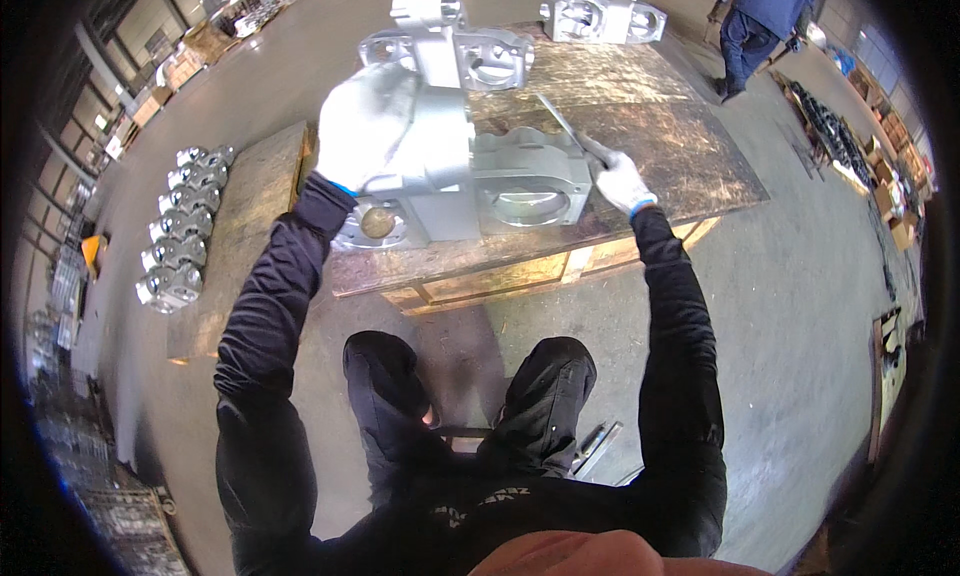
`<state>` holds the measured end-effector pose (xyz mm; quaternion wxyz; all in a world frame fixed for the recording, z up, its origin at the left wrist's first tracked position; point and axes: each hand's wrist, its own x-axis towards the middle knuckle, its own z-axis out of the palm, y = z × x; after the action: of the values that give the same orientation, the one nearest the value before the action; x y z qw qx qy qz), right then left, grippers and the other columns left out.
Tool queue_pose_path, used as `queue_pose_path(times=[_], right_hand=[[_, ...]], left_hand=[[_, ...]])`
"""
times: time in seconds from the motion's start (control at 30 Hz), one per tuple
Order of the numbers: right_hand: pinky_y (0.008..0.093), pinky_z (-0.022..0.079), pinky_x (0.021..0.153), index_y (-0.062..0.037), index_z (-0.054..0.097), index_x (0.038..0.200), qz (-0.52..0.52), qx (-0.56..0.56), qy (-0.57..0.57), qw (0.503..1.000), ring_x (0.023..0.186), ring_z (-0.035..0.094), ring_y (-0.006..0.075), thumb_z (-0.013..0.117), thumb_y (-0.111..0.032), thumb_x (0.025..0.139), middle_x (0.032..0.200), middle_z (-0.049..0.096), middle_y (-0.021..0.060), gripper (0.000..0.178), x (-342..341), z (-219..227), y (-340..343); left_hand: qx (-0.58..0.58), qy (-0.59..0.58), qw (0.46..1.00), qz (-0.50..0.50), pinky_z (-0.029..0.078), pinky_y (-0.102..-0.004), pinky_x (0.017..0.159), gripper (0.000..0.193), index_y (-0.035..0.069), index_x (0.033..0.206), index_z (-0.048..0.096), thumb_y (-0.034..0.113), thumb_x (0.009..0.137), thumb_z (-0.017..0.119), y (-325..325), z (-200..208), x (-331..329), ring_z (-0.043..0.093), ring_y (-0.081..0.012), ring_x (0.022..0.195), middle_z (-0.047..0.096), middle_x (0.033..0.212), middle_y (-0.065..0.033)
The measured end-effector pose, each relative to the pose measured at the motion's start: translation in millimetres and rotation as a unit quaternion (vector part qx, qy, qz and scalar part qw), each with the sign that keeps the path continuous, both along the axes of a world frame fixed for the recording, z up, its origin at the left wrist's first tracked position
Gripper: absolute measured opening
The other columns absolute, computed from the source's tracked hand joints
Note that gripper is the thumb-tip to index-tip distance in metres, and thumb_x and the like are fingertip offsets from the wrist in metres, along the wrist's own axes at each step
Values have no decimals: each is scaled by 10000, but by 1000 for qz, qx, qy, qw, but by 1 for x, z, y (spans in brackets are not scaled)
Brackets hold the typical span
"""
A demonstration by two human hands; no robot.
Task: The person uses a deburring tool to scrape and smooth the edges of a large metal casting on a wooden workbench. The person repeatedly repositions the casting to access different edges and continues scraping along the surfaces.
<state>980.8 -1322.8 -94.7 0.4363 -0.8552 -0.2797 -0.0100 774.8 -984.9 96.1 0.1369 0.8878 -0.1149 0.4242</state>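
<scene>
A large silver-grey metal casting with round openings lies in front of me on a worn wooden work surface. My left hand, in a white glove, is pressed on the upper left part of the casting; glare washes out its fingers, which look bent around it. At the casting's right end, my gloved right hand is closed around a long, thin metal file. The file slants up and to the left over the casting's right side, and I cannot tell whether it touches the metal.
Two similar castings, one behind and one at the far right, stand on the wood. More small castings line a lower board at left. A person in blue is at the far right. Boxes lie along the right side.
</scene>
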Motion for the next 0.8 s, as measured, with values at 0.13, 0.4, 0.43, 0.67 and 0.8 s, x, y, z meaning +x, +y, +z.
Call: queue_pose_path(times=[0.13, 0.4, 0.43, 0.67, 0.8], right_hand=[[327, 576, 701, -167, 635, 1505, 25, 61, 189, 980, 733, 688, 179, 609, -294, 1089, 943, 754, 57, 436, -20, 22, -26], [279, 498, 482, -69, 603, 1483, -14, -113, 250, 962, 564, 608, 113, 574, -399, 1096, 754, 623, 19, 510, -75, 126, -32], [278, 503, 484, -62, 610, 1469, -42, -163, 243, 955, 565, 612, 114, 566, -403, 1097, 752, 621, 19, 507, -81, 135, -33], [356, 542, 538, -82, 593, 1510, 15, -237, 159, 958, 528, 621, 163, 520, -449, 1097, 686, 615, 48, 558, -105, 151, -18], [347, 533, 508, -90, 614, 1497, -29, -315, 136, 939, 513, 620, 169, 533, -449, 1087, 651, 600, 39, 551, -121, 167, -17]], left_hand=[[-21, -42, 999, 1, 555, -407, 815, 200, 14, 1101, 747, 139, 975, 655, -23, -9, -33, 694, -386, 882, 706, 973, -189], [2, -50, 999, -3, 552, -457, 1012, 266, 26, 1159, 748, 92, 926, 638, -55, -38, -111, 709, -376, 1123, 738, 1157, -174], [8, -64, 998, -14, 551, -463, 1035, 275, 26, 1168, 751, 81, 925, 634, -59, -42, -119, 711, -367, 1148, 743, 1169, -170], [8, -45, 998, -34, 517, -518, 1133, 294, 42, 1089, 777, 66, 801, 724, -80, -63, -163, 685, -328, 1172, 744, 1168, -118], [-2, -40, 997, -59, 453, -555, 1210, 233, 42, 1075, 773, 74, 847, 734, -85, -73, -178, 679, -321, 1220, 739, 1184, -127]])
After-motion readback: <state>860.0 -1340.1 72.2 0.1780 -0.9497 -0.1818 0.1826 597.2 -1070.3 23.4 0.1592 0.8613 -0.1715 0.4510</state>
